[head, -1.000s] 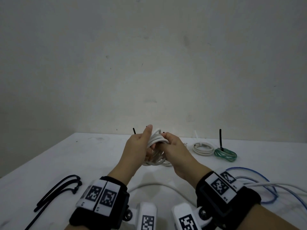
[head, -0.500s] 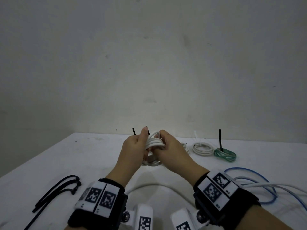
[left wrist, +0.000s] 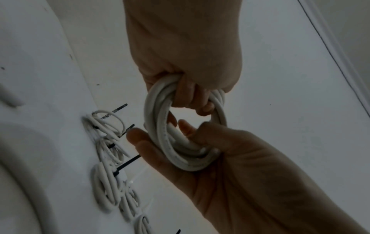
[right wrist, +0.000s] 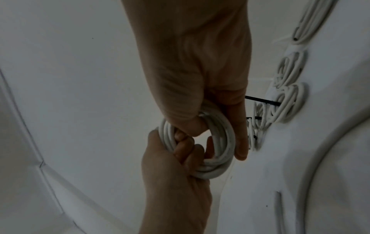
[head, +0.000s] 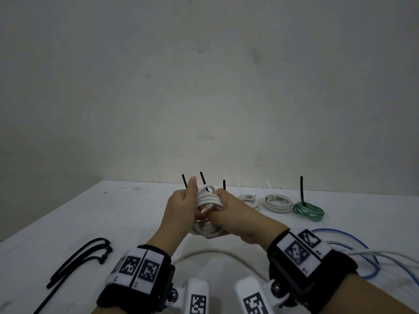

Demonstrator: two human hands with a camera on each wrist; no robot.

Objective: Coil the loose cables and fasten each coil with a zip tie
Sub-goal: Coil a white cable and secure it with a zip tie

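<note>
A white cable coil (head: pixel 207 198) hangs above the table between both hands. My left hand (head: pixel 181 207) holds its left side, thumb clamped over the strands (left wrist: pixel 186 152) against the palm. My right hand (head: pixel 229 213) grips the opposite side, with its fingers (right wrist: pixel 186 145) curled through the coil's middle (right wrist: pixel 220 142). The cable's loose tail (head: pixel 215 251) runs down onto the table toward me. No zip tie shows on this coil.
Tied coils line the back of the white table (head: pixel 113 211): white coils (head: pixel 277 201), a green coil (head: pixel 308 211) with an upright black tie tail (head: pixel 301 189), more tails behind my hands. Black zip ties (head: pixel 77 259) lie left. Loose blue and white cables (head: pixel 353 252) lie right.
Both hands have shifted slightly left with the coil and drawn closer together. The strands are bunched tighter between them.
</note>
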